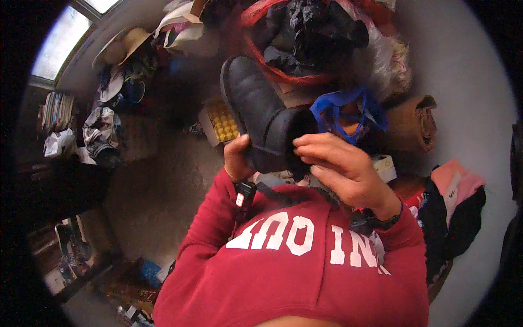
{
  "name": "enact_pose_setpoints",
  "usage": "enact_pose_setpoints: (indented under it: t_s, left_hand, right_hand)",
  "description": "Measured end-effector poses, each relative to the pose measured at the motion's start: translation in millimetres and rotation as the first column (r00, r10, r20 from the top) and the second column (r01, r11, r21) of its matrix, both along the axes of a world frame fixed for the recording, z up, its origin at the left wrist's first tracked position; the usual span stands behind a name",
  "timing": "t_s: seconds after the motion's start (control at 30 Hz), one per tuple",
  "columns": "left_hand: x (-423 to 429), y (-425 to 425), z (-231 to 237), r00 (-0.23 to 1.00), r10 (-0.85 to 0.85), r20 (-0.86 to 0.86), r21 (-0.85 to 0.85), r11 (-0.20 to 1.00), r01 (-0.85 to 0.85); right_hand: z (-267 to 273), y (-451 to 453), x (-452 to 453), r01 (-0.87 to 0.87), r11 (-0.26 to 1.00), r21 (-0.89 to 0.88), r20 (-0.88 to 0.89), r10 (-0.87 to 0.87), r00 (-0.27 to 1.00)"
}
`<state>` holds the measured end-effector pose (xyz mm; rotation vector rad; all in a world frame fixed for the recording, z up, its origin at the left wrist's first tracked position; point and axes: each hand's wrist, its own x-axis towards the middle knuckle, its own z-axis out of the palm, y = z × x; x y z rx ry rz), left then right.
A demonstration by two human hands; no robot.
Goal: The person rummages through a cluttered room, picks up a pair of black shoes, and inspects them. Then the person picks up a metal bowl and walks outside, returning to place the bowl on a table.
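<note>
A black leather ankle boot (pixel 255 98) is held in front of my chest, its toe pointing up and to the left. My left hand (pixel 238 159) grips it near the heel, thumb on the outside; the other fingers are hidden behind the boot. At the dark shaft opening (pixel 300 124), my right hand (pixel 341 163) reaches in from the right with fingertips at the rim. Whether those fingers pinch the edge or only rest by it is unclear. The inside of the boot is too dark to make out.
A red plastic bag (pixel 261 61) holding black plastic stands ahead. Near it are a blue strap bag (pixel 339 106), a rolled mat (pixel 410 122) and a carton with yellow round items (pixel 222 122). Clothes (pixel 453 196) are piled at right by the wall (pixel 461 90). A straw hat (pixel 122 47) sits upper left.
</note>
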<state>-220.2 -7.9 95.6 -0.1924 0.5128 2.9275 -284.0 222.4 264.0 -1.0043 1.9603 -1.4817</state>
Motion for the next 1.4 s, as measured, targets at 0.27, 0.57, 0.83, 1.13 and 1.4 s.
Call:
enact_pose_setpoints:
  t_s: [0.27, 0.57, 0.83, 1.13, 1.4]
  left_hand:
    - [-5, 8, 12, 0.984, -0.164, -0.062, -0.173, 0.973, 0.152]
    - [-3, 14, 16, 0.980, -0.153, -0.127, -0.435, 0.897, 0.083]
    - [-14, 19, 25, 0.981, 0.191, -0.045, -0.258, 0.946, -0.196]
    - [1, 16, 16, 0.971, 0.239, 0.001, -0.251, 0.940, -0.231]
    - [11, 11, 0, 0.988, 0.140, -0.064, 0.037, 0.990, -0.137]
  right_hand:
    - [-61, -10, 3, -0.100, 0.991, 0.093, -0.259, 0.121, 0.958]
    - [-102, 9, 5, -0.257, 0.889, 0.380, -0.393, 0.406, 0.825]
    - [-69, 12, 32, -0.006, 0.858, 0.513, -0.625, 0.379, 0.683]
    - [-16, 10, 51, -0.168, 0.921, 0.352, -0.548, 0.348, 0.761]
    - [-8, 21, 61, 0.175, 0.887, 0.427, -0.524, 0.085, 0.847]
